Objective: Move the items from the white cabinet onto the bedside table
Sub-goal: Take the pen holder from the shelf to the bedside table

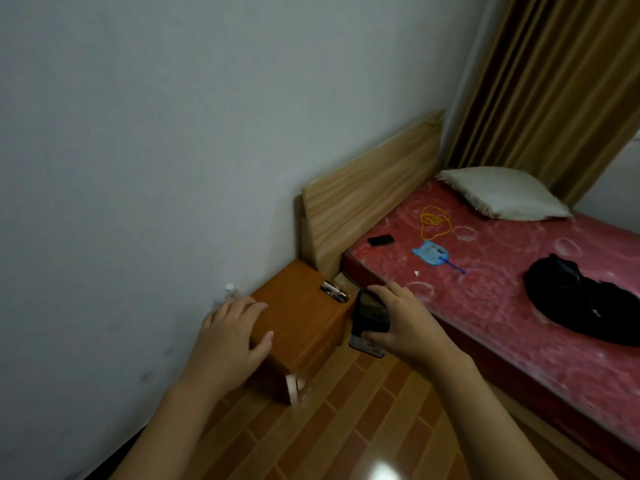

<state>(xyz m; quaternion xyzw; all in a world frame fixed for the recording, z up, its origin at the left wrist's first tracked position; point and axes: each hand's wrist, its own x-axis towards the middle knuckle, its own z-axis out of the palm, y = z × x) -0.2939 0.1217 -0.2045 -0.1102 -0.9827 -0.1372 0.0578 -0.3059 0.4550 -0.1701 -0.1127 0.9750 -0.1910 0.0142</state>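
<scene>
A brown wooden bedside table [301, 323] stands between the wall and the bed. A small metal object [333, 292] lies near the far right edge of its top. My right hand [403, 323] grips a dark rectangular item [369, 320] with a grey lower end, held just right of the table's front corner. My left hand [228, 337] hovers with relaxed, spread fingers over the table's left front edge, holding nothing. The white cabinet is out of view.
A bed with a red mattress [502, 299] fills the right, carrying a pillow [502, 194], a black phone [381, 240], a yellow cord [434, 221], a blue tag [431, 254] and black cloth [581, 299]. A clear bottle [230, 292] stands behind the table by the wall. Brown tiled floor below.
</scene>
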